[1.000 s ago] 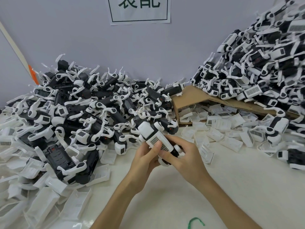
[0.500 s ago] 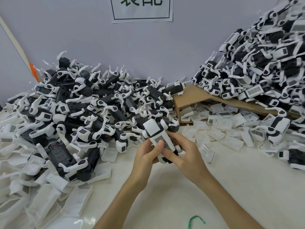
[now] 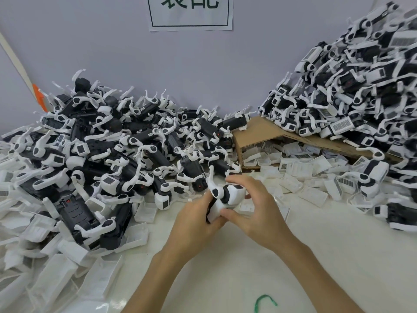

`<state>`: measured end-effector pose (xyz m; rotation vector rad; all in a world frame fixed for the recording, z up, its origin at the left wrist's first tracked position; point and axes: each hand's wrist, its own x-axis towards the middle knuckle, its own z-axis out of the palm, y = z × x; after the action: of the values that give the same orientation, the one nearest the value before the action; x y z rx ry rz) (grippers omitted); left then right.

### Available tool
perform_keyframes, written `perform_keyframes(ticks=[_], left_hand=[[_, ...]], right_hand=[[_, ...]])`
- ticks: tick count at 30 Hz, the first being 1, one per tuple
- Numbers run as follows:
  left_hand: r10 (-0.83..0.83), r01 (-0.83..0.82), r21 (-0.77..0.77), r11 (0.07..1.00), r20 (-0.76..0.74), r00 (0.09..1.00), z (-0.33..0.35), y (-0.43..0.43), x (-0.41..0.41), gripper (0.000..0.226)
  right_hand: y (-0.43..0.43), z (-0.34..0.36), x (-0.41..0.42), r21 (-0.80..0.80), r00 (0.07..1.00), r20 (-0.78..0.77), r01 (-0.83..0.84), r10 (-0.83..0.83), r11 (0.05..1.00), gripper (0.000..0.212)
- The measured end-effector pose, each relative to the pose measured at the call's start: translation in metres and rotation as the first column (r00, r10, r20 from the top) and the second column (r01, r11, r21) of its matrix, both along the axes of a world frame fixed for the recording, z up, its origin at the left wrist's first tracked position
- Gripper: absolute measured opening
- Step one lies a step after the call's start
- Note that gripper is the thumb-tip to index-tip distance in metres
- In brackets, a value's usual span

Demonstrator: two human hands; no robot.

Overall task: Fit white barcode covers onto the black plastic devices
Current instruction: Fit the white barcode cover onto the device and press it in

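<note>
Both my hands hold one black plastic device with a white cover on it, above the middle of the table. My left hand grips its lower end from the left. My right hand curls over its top and right side, thumb underneath. The barcode face is turned out of sight. A big pile of black devices with white arms lies to the left. Loose white barcode covers are scattered to the right of my hands.
A flattened cardboard box leans behind the covers, and a tall heap of covered devices rises at the right. More white covers lie at the front left. A green twist of wire sits near the front edge.
The device has been turned in my hands, so its barcode face no longer shows. My right hand has shifted over its top; the left stays on its lower end.
</note>
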<state>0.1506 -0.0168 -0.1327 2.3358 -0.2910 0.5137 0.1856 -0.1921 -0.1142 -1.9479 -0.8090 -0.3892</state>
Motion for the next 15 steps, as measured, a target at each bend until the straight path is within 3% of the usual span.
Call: perform_keyframes(ticks=[6, 15], left_hand=[[-0.044, 0.042, -0.032, 0.999, -0.049, 0.998, 0.0011, 0.0028, 0.0048, 0.034], [0.063, -0.079, 0.124, 0.989, 0.131, 0.989, 0.0044, 0.0014, -0.0006, 0.030]], right_hand=[[0.0005, -0.0004, 0.0007, -0.001, 0.999, -0.002, 0.053, -0.053, 0.999, 0.042], [0.0001, -0.0016, 0.0012, 0.010, 0.999, 0.011, 0.052, -0.052, 0.999, 0.047]])
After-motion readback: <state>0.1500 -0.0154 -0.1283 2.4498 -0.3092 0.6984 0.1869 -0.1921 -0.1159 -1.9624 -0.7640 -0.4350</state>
